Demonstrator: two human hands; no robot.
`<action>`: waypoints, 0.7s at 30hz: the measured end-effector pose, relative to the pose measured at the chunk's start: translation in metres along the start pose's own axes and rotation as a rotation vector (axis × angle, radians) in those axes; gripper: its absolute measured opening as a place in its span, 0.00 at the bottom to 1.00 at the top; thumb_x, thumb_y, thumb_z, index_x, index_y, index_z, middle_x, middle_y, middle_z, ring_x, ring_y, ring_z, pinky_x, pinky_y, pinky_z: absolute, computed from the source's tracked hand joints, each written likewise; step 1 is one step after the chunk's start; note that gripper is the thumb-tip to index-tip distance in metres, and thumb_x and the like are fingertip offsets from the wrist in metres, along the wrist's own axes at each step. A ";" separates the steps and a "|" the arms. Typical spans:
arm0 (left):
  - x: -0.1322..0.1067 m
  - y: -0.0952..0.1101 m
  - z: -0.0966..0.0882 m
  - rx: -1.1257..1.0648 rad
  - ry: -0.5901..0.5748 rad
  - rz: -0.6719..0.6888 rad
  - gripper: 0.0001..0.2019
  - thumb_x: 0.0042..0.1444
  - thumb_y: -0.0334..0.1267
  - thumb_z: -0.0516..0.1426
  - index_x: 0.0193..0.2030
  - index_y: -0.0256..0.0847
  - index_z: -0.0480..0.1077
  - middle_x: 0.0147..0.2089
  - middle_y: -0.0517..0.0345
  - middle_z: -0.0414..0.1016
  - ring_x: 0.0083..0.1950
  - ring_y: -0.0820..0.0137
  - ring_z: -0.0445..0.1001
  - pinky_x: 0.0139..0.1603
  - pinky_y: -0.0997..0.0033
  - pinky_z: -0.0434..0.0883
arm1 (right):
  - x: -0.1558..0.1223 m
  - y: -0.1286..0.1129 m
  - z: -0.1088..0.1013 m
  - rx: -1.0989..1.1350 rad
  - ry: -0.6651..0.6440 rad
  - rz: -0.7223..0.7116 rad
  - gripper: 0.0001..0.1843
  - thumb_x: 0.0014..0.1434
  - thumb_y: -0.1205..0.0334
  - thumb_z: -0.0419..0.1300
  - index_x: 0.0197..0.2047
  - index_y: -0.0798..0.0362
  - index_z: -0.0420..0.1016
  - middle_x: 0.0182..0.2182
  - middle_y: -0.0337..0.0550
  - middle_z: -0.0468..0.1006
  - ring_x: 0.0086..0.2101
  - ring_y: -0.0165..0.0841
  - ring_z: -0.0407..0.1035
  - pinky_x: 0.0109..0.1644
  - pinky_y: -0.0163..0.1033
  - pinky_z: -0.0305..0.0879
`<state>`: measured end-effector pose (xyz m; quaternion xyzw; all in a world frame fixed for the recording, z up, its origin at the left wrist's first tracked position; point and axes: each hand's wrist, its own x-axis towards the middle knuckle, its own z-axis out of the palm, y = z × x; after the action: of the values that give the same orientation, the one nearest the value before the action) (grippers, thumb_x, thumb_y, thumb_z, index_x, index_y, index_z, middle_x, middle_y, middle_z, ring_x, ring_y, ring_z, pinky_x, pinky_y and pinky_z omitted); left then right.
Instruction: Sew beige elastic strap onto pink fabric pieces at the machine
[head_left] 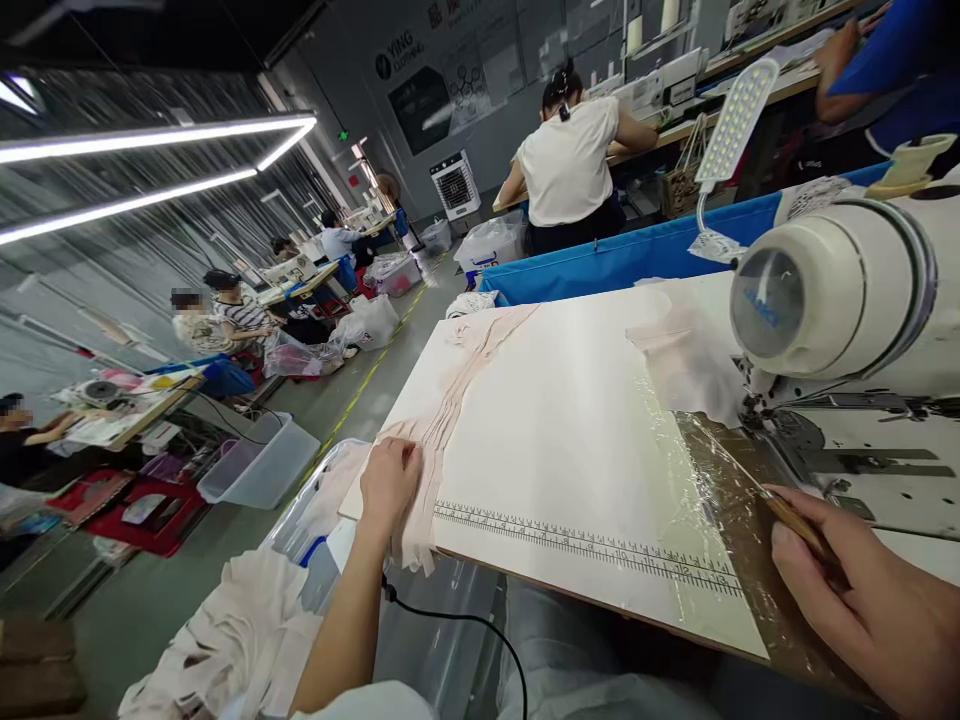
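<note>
My left hand (390, 485) lies at the left edge of the white sewing table (555, 420), its fingers curled on pale pink fabric pieces (450, 410). These lie layered in a long strip, and their near ends hang over the edge. My right hand (840, 580) is closed around the wooden handle of an awl (795, 522). Its thin metal shaft points toward the sewing machine's needle area. Another pale, sheer piece of fabric (694, 365) lies by the presser foot of the sewing machine (817, 290).
A printed ruler (585, 545) runs along the table's front edge. Clear film (705, 480) covers the part near the machine. A lamp (739, 125) rises behind. Cream fabric (232, 630) is heaped at lower left, beside a plastic bin (330, 470). A person in white (570, 160) sits ahead.
</note>
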<state>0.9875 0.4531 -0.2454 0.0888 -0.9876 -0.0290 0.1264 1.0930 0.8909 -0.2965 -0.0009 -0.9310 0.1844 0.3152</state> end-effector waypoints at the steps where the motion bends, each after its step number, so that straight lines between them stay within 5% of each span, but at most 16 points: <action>1: 0.000 0.000 0.002 -0.005 -0.004 -0.008 0.13 0.64 0.40 0.49 0.43 0.41 0.74 0.48 0.50 0.77 0.51 0.59 0.73 0.46 0.63 0.69 | 0.001 -0.001 -0.001 0.007 0.009 -0.029 0.22 0.67 0.48 0.45 0.47 0.53 0.73 0.24 0.40 0.81 0.17 0.34 0.74 0.13 0.35 0.61; 5: 0.002 -0.005 0.005 -0.072 -0.006 -0.050 0.13 0.63 0.37 0.48 0.43 0.41 0.73 0.47 0.51 0.78 0.47 0.59 0.75 0.43 0.63 0.68 | 0.008 -0.006 -0.007 0.062 -0.042 0.021 0.21 0.63 0.49 0.46 0.42 0.53 0.73 0.23 0.42 0.81 0.18 0.37 0.75 0.14 0.37 0.61; 8: 0.001 -0.004 0.000 -0.131 0.077 -0.022 0.12 0.63 0.40 0.48 0.39 0.40 0.71 0.44 0.49 0.78 0.47 0.58 0.75 0.44 0.63 0.68 | 0.011 -0.007 -0.012 0.142 -0.156 0.223 0.21 0.56 0.45 0.49 0.40 0.51 0.73 0.20 0.41 0.79 0.16 0.40 0.72 0.15 0.40 0.60; 11: -0.006 0.011 -0.010 -0.217 0.112 0.011 0.13 0.64 0.43 0.46 0.40 0.41 0.69 0.38 0.51 0.77 0.40 0.60 0.75 0.39 0.64 0.67 | 0.014 -0.013 -0.017 0.346 -0.270 0.388 0.20 0.52 0.42 0.53 0.38 0.49 0.72 0.29 0.47 0.83 0.26 0.42 0.77 0.24 0.41 0.70; 13: -0.016 0.033 -0.016 -0.317 0.043 0.099 0.13 0.65 0.44 0.44 0.43 0.41 0.67 0.34 0.54 0.77 0.35 0.62 0.75 0.35 0.66 0.66 | 0.020 -0.023 -0.018 0.589 -0.381 0.451 0.24 0.56 0.40 0.54 0.43 0.50 0.73 0.37 0.51 0.83 0.34 0.42 0.78 0.32 0.41 0.74; 17: -0.048 0.101 -0.021 -0.483 -0.250 0.503 0.12 0.67 0.41 0.44 0.44 0.43 0.66 0.32 0.57 0.77 0.32 0.66 0.76 0.35 0.70 0.67 | 0.039 -0.054 -0.007 1.085 -0.609 0.581 0.39 0.55 0.33 0.58 0.61 0.51 0.65 0.53 0.56 0.75 0.42 0.42 0.77 0.42 0.44 0.77; 21: -0.095 0.175 -0.016 -0.372 -0.462 0.947 0.10 0.67 0.38 0.46 0.43 0.41 0.67 0.32 0.56 0.78 0.30 0.66 0.77 0.30 0.71 0.66 | 0.054 -0.076 0.018 1.263 -0.744 0.606 0.37 0.51 0.38 0.66 0.58 0.51 0.69 0.47 0.52 0.77 0.42 0.40 0.77 0.41 0.42 0.74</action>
<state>1.0522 0.6415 -0.2390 -0.3970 -0.8999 -0.1615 -0.0803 1.0478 0.8206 -0.2521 -0.0136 -0.6538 0.7435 -0.1396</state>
